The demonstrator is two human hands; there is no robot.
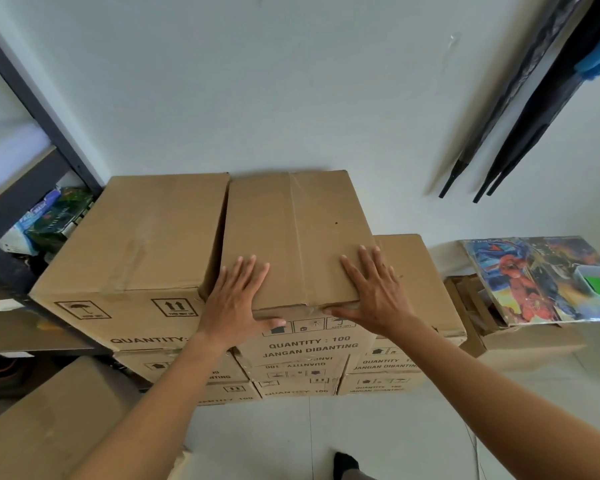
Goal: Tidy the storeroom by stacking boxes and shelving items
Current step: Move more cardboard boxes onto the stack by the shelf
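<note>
Cardboard, plain brown and lightly creased, is what the box [293, 233] under both hands is made of. A taped seam is seen along its top, between the hands, and a small dark spot lies beyond the right hand [374, 294]. On the face below the thumbs, handling symbols and "QUANTITY : 100 JANGAN DIBANTING" are printed in black, upright and turned toward the person. The box is set with its long axis running away from the hands toward the wall [291, 98]; whether its far end touches the wall cannot be told. It is carried on top of a stack [298, 375] of like boxes directly below the hands.

The left hand [238, 301] is laid flat on the top near the front left corner, fingers straight and spread, thumb stretched along the front face. The right hand is laid the same way near the front right corner, its thumb along the front edge. Neither hand is closed around anything.

Just left of the left hand, a left box [129, 244] is set close alongside, pointing the same way. Right of the right hand, a lower box [426, 292] is seen, and further right a poster [534, 278] lies flat.
</note>
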